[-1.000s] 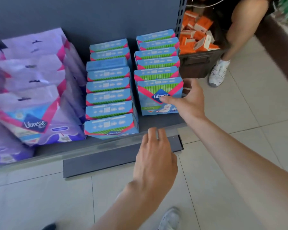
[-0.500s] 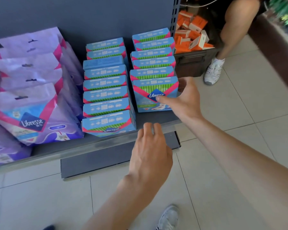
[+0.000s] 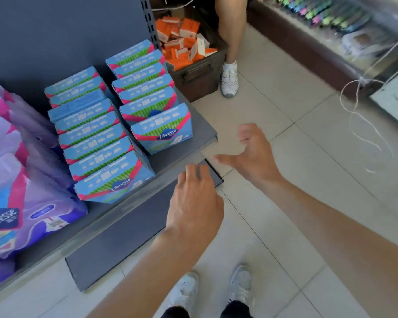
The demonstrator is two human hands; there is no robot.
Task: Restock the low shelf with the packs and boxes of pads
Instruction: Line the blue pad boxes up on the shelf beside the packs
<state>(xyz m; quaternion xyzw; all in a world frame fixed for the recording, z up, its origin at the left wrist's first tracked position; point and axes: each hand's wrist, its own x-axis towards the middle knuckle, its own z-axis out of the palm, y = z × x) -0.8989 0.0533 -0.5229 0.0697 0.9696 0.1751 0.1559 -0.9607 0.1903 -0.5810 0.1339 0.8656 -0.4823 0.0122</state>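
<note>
Both my hands are empty: my left hand (image 3: 194, 203) hovers loose-fingered at the near edge of the shelf (image 3: 201, 130), my right hand (image 3: 251, 154) spread wide just right of it. Blue boxes (image 3: 163, 131) and purple packs (image 3: 32, 203) on the shelf read "Libresse".

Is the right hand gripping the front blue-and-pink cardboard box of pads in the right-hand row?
No, the right hand hangs open over the pale floor tiles, clear of the blue-and-pink cardboard box, holding nothing.
</note>
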